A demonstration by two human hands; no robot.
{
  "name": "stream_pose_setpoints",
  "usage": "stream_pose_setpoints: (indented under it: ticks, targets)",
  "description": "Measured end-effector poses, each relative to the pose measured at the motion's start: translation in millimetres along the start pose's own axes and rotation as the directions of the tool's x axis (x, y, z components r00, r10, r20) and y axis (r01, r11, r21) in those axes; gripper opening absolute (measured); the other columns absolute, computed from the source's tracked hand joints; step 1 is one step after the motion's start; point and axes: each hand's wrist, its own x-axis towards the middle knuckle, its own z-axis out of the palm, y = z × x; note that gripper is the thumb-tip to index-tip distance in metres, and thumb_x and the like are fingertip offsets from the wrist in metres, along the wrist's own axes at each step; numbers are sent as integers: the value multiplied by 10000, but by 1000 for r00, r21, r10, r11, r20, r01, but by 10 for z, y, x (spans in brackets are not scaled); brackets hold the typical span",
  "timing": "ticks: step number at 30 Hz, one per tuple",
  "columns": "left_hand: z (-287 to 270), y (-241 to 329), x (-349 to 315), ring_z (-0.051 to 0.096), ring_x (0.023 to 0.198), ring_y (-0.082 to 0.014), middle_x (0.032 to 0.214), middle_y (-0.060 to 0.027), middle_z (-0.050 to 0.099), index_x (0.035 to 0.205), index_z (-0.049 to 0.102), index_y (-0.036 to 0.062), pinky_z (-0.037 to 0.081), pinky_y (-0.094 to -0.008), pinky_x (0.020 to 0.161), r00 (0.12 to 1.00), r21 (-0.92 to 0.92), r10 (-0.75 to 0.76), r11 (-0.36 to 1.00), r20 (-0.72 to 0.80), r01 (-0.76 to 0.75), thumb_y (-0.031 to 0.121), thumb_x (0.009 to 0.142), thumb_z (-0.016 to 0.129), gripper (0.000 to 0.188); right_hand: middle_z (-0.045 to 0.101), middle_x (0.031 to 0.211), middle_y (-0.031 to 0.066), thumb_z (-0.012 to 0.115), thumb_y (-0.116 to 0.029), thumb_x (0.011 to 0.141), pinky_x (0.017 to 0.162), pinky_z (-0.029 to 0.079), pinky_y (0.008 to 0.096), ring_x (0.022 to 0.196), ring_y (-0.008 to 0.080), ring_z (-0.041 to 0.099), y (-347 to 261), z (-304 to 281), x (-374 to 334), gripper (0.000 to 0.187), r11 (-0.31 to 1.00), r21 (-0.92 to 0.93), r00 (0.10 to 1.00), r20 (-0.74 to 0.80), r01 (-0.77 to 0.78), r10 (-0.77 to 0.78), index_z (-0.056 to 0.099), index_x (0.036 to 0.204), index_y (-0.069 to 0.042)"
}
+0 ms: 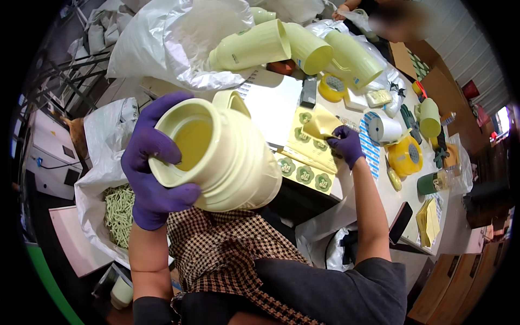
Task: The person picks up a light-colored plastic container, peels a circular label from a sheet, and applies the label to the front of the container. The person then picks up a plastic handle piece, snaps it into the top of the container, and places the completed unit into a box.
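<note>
My left hand, in a purple glove, grips a pale yellow-green plastic jug body by its round rim. The jug is tilted with its open mouth toward me, and its handle points away. At the table, my right hand, gloved alike, pinches the edge of a lifted yellow paper sheet. Beneath that lie sheets of round green stickers, partly covered by the lifted paper. The tip of my right thumb is hidden.
More yellow-green jug bodies lie along the far side beside a white plastic bag. Tape rolls and a white label roll sit at right. A sack of green sticks stands at left. Another person's hand shows at the back.
</note>
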Motion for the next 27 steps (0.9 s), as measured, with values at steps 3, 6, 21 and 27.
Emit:
stream_pose_setpoints:
  ticks: [3,6,21,27]
  targets:
    - [191,23,210,606,1237,-364,1392,-288,549,868,578,107,468,-449,1067,996,58,67,996,61,-71,226,575,920,466,624,1002,37,871,-52,696,821,512,286,964,131,606,105,-106,-186,340,977,-176,990,-47,120,-130,648,953,-67]
    - [290,-19,393,618,1227,-365,1384,-288,556,872,567,92,483,-441,1052,980,130,170,974,106,-183,188,597,910,450,664,1092,98,888,-149,722,905,533,329,1007,213,658,122,-76,-356,484,920,-178,920,-121,349,-373,690,1147,-28]
    - [1024,-170,1041,608,1244,-327,1386,-285,573,866,544,77,456,-420,1074,944,210,232,936,235,-283,99,666,825,345,724,863,105,834,-42,734,718,539,320,758,206,690,-58,-29,-195,105,972,-227,979,-178,63,-105,778,819,-18]
    - [1439,-455,1328,675,1147,-304,1136,-197,664,799,582,65,561,-363,877,906,190,369,893,205,-407,216,612,977,462,677,796,41,774,40,763,668,511,260,715,113,625,170,-122,10,109,996,-53,998,7,67,-66,723,821,-37]
